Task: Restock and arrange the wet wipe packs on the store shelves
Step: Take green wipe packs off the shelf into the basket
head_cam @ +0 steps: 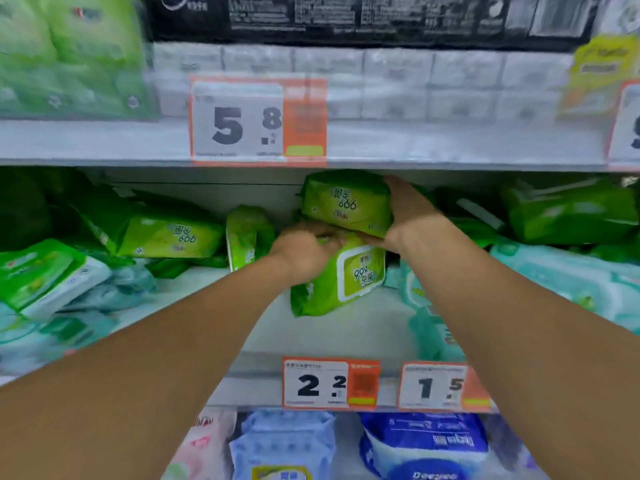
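Stacking green wipe packs above the 2.2 price tag (331,383) — mid-arrangement.

We're on the middle shelf (343,334), straight up from that tag. Our right hand (403,216) is wrapped around the right end of the upper pack (346,200), holding it tilted just under the shelf above. Our left hand (304,247) is curled over the top edge of the lower pack (341,275), which stands propped on its end directly above the tag. The two packs touch. Left of the tag, more green packs (166,235) lie loose and slanted. Next, we reckon, the upper pack needs settling squarely — the lower one looks ready to tip unless kept steady.
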`<state>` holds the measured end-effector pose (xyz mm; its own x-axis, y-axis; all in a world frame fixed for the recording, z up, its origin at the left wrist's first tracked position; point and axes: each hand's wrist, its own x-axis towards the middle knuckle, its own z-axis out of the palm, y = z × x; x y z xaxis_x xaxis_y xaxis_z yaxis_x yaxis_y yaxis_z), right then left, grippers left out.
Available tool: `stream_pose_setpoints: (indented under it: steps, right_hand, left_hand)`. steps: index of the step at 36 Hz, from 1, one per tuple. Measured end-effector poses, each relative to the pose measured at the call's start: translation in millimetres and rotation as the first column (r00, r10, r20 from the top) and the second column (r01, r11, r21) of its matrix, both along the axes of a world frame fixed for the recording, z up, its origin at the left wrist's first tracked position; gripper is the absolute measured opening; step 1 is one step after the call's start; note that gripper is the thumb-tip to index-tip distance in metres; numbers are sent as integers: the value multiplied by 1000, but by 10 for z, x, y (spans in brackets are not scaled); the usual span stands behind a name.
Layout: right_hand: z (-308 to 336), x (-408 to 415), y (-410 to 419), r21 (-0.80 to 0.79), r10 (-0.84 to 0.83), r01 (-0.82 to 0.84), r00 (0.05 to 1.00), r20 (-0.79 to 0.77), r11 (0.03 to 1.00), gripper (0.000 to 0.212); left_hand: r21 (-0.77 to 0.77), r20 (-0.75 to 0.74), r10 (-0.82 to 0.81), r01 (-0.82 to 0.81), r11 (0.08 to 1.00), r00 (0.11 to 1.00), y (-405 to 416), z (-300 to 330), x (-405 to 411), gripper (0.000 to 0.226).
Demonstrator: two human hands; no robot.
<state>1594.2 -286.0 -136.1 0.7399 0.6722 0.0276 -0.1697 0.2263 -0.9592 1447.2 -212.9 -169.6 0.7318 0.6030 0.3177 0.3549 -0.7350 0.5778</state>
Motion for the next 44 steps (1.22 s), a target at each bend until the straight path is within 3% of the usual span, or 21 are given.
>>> stream_pose_setpoints:
  steps: [2, 4, 7, 9, 11, 12, 14, 16, 19, 22, 25, 27, 29, 33, 35, 37, 39, 44]
  right_hand:
    - [14, -45, -77, 57, -11, 13, 999, -35, 998, 42]
    - [31, -199, -203, 116, -167, 188, 971, -172, 975, 58]
    - [-9, -414, -456, 150, -273, 326, 916, -295, 933, 73]
    - [-89, -583, -676, 120, -215, 254, 939, -270, 960, 74]
    - [-127, -762, -889, 101, -112, 139, 964, -240, 985, 70]
    - [-129, -868, -995, 105, -61, 87, 970, -236, 991, 61]
    - [-103, -1084, -1192, 90, 20, 1, 972, -234, 996, 35]
    - [-105, -1312, -1362, 79, 111, -95, 966, -233, 992, 27]
    - [-107, -1634, -1565, 35, 196, -193, 954, -227, 981, 37]
    - [-161, -1910, -1692, -15, 259, -272, 929, -265, 962, 45]
    - [-270, -2184, -1732, 7, 360, -372, 893, -270, 928, 58]
    - [-371, -2375, -1719, -46, 443, -464, 867, -228, 884, 69]
    - [-494, -2558, -1693, -200, 510, -542, 838, -193, 816, 82]
    - [-855, -2862, -1664, -483, 669, -670, 713, -208, 564, 111]
    - [-1081, -3012, -1679, -553, 714, -697, 658, -241, 456, 121]
    - [-1273, -3140, -1673, -594, 740, -703, 624, -252, 391, 122]
    - [-1407, -3244, -1652, -634, 767, -704, 585, -262, 321, 123]
    - [-1605, -3388, -1608, -716, 781, -660, 564, -270, 229, 106]
  left_hand:
    - [-185, 102, -18, 37, 982, 995, 9, 4, -68, 46]
    - [-416, 267, 48, 70, 907, 962, 5, 15, -174, 59]
    - [-545, 436, 189, 91, 833, 880, 38, 61, -380, 111]
    - [-557, 445, 203, 92, 825, 872, 89, 56, -506, 108]
    - [-581, 402, 195, 84, 810, 895, 18, 86, -700, 77]
    - [-578, 380, 181, 81, 812, 907, -32, 98, -788, 67]
    - [-525, 358, 135, 79, 848, 924, -159, 147, -977, 73]
    - [-416, 347, 69, 88, 905, 935, -315, 163, -1197, 78]
    - [-251, 391, -46, 155, 956, 919, -464, 105, -1613, 87]
    - [-93, 365, -51, 91, 991, 930, -632, 33, -2135, 74]
    - [-177, 382, -27, 102, 979, 924, -800, -63, -2639, 66]
    - [-253, 380, -10, 115, 961, 925, -915, -187, -2935, 66]
    - [-309, 354, 67, 49, 950, 933, -1050, -301, -3185, 62]
    - [-440, 178, 252, -153, 885, 951, -1326, -558, -3595, 37]
    - [-508, 4, 338, -289, 812, 941, -1322, -782, -3756, 64]
    - [-582, -159, 413, -423, 695, 897, -1289, -1017, -3905, 83]
    - [-685, -210, 414, -436, 584, 886, -1342, -1202, -4040, 70]
    - [-729, -239, 383, -425, 536, 892, -1309, -1607, -4292, 79]
